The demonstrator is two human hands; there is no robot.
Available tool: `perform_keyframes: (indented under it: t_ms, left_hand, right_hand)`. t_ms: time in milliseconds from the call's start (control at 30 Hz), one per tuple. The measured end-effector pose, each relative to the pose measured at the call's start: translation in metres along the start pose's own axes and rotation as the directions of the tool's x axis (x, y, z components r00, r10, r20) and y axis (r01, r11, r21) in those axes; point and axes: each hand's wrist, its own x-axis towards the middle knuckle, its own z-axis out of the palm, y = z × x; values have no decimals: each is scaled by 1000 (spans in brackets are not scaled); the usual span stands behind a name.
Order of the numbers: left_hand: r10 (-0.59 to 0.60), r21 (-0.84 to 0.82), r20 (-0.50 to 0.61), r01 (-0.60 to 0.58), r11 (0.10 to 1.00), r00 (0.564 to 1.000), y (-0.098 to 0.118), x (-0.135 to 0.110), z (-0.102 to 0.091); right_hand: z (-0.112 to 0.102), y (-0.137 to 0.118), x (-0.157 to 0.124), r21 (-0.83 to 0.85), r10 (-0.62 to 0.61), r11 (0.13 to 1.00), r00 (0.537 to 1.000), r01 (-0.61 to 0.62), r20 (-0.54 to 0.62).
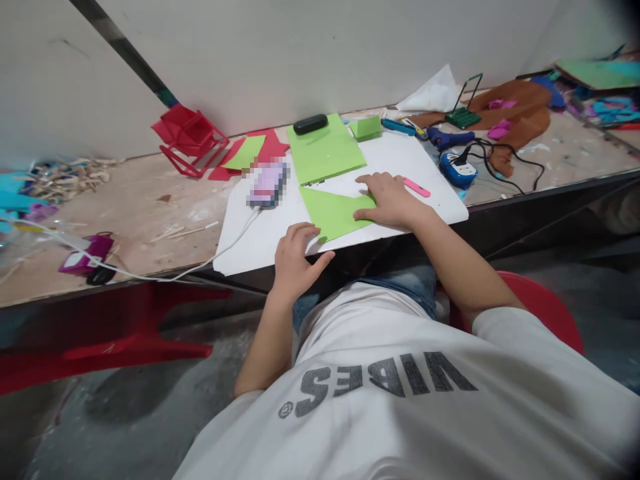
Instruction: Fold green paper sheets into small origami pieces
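Observation:
A light green sheet of paper (pixel 333 212) with an angled upper edge lies on the white board (pixel 240 247) at the table's front. My left hand (pixel 296 261) rests at the board's front edge, fingertips by the sheet's lower left corner and thumb spread. Over the sheet's right end lies my right hand (pixel 389 200), its fingers stretched out and thumb apart on the paper. A pink cutter-like tool (pixel 416 187) is just right of that hand. Behind the sheet lies a larger green sheet (pixel 325 157) with a black oblong case (pixel 310 124) on it.
A phone (pixel 269 183) with a white cable lies left on the board. Further left stands a red model chair (pixel 187 137) near wooden sticks (pixel 85 179). At right are a blue glue gun (pixel 450 138), a blue power adapter (pixel 457 170) with black cord, and brown material (pixel 523 117).

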Motion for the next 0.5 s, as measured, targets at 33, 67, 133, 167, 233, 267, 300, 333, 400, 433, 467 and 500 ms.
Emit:
perform_keyframes:
  t_ms: [33,67,133,167,233,267,300,333,400,433,467,500]
  left_hand:
    - [-5,-8,0,5,1000,1000,0,0,1]
    - [-12,-11,-2,12,1000,1000,-2,0,2]
    - [-27,-14,-10,27,1000,1000,-6,0,4]
    - [-31,-23,-17,31,999,999,-9,1,4]
    - [-27,-58,-38,25,998,999,-14,3,1]
    - [-14,-75,-47,10,997,999,-16,4,-3]
    - [8,-81,-51,-12,997,999,-18,6,-9]
    - [37,-71,-50,-40,997,998,-18,9,-16]
    - [98,3,-25,-98,995,995,-14,15,-30]
    - [117,52,-13,-117,992,993,-11,19,-36]
    - [128,91,-11,-126,988,992,-6,22,-40]
    - [132,114,-32,-128,985,991,-2,25,-43]
  right_hand:
    - [0,0,0,-6,-1,1000,1000,1,-6]
    - [-1,0,-1,-9,-3,1000,1000,2,-12]
    - [-7,-1,-4,3,-19,1000,999,19,-25]
    - [-11,-2,-7,26,-37,999,999,38,-30]
    - [-22,-4,-14,120,-96,988,995,100,-42]
    - [-28,-6,-19,194,-129,971,990,138,-58]
    - [-34,-7,-24,281,-161,943,983,179,-84]
    - [-40,-9,-29,381,-187,898,975,220,-121]
    - [-49,-13,-40,572,-206,768,957,288,-206]
    - [-51,-16,-44,647,-199,694,948,316,-249]
    - [-53,-18,-48,705,-183,624,940,338,-288]
    - [-53,-22,-52,745,-159,564,932,356,-324]
